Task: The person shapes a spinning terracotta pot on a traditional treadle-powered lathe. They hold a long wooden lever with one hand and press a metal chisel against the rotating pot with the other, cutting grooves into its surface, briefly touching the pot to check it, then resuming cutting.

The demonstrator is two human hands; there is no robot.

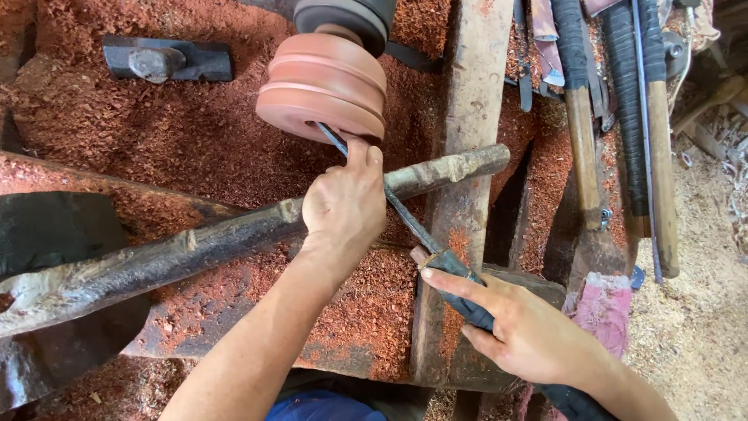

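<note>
A reddish wooden workpiece point(323, 82), turned into stacked discs, sits on a lathe at the top centre. A long metal chisel point(405, 222) has its tip against the lowest disc. My left hand point(343, 206) rests on a rough metal bar point(195, 245) that lies across the bench, and pins the chisel's blade against it. My right hand point(522, 327) grips the chisel's dark wrapped handle lower right, forefinger stretched along it.
Red sawdust point(195, 132) covers the bench. A dark metal block point(167, 60) lies at upper left. Several long wrapped tools with wooden handles point(584, 148) lie at the right. A thick wooden beam point(467, 117) runs down the middle. Pale sawdust covers the ground at far right.
</note>
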